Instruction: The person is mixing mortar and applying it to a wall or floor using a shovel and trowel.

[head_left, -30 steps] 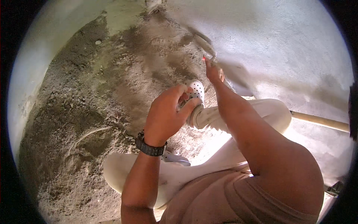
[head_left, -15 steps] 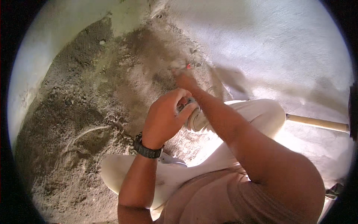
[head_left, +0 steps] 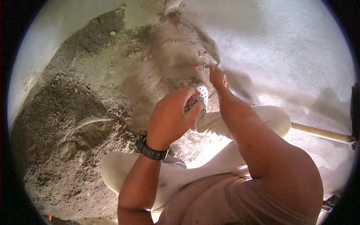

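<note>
One step of working soil [head_left: 84,150], apparently: left hand [head_left: 173,114] before clog [head_left: 203,93], loosely open; right hand [head_left: 218,77] beyond it (grip: cannot tell); next stroke calls for clog clearance.

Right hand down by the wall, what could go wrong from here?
The right hand is close to the wall, so it might get scraped. Loose soil lies around the pale clog, so grit could slip in through the clog's holes.
</note>
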Tool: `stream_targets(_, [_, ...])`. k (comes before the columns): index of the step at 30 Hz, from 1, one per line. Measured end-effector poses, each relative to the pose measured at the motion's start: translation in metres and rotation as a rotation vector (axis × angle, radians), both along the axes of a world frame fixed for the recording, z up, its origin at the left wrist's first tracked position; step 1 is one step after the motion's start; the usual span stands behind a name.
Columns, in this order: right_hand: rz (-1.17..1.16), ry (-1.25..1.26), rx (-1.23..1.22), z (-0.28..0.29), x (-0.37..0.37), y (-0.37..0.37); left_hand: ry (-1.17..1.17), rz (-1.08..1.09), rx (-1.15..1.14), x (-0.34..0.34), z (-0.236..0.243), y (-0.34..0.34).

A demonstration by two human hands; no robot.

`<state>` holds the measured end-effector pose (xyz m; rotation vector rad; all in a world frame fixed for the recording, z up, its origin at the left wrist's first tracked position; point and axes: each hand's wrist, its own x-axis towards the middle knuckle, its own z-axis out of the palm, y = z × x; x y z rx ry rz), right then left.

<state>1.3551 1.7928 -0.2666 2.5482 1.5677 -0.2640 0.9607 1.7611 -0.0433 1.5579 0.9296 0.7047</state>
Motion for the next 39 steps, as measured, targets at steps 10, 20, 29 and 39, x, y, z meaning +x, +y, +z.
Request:
stream_targets(10, [-0.028, 0.205, 0.021, -0.022, -0.099, 0.02, 0.113, -0.013, -0.081, -0.016, -0.015, -0.017])
stream_targets(20, [0.407, 0.203, -0.256, 0.079, -0.229, 0.066, 0.022, 0.057, -0.028, -0.003, -0.011, 0.005])
stream_targets(29, [0.653, 0.068, -0.079, -0.06, -0.156, 0.175, 0.1, 0.105, -0.027, -0.036, -0.011, -0.024])
stream_targets(39, [0.691, 0.628, -0.065, 0.078, -0.42, 0.053, 0.027, 0.321, -0.038, -0.066, -0.008, -0.028])
